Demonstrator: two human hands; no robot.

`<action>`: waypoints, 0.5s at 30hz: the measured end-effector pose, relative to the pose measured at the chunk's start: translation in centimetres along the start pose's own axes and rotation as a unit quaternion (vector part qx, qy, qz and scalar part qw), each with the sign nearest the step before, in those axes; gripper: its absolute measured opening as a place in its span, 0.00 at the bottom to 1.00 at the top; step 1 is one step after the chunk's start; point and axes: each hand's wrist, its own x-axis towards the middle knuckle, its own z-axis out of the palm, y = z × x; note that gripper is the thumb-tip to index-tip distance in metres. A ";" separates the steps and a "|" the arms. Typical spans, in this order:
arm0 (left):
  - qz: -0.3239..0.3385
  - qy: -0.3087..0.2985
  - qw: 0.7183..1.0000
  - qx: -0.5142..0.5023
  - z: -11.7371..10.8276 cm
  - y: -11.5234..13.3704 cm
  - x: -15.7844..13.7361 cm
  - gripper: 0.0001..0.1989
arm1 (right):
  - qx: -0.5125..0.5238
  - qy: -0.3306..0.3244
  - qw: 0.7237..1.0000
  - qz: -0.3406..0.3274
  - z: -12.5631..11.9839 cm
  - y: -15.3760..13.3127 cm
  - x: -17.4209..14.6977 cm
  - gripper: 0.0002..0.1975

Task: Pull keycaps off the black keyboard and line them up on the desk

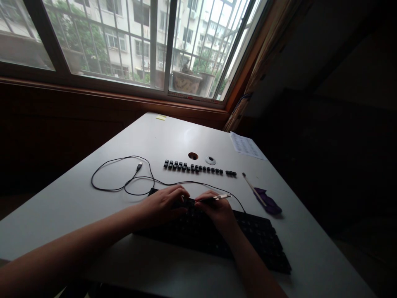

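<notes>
A black keyboard (260, 234) lies at an angle near the front of the table, many of its keys dark and hard to make out. My left hand (166, 203) rests over its upper left part, thumb and fingers apart, with the fingertips at the keys. Pinched in my right hand (218, 209) is a slim pen-like tool (221, 197) with a pale, shiny end; its tip points left toward the keyboard's top row, close to my left fingers. Whether the tip touches a key cannot be made out. Beyond the hands, loose black keycaps (182, 166) stand in rows.
A black USB cable (108, 190) loops across the left of the white table (130, 140). To the right, a thin brush (254, 189) lies across a purple cloth (269, 202). Farther back are a round hole (192, 156), its grey cover (210, 160) and a printed sheet (246, 145).
</notes>
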 end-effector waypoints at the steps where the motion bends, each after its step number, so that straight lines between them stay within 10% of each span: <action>1: 0.002 0.001 1.000 -0.004 0.1 -0.1 0.1 0.15 | 0.005 -0.003 1.000 -0.001 0.1 -0.1 0.0 0.03; 15: -0.011 -0.009 0.995 -0.095 0.2 -0.5 0.5 0.13 | 0.017 -0.009 1.000 -0.009 0.6 -0.8 0.0 0.02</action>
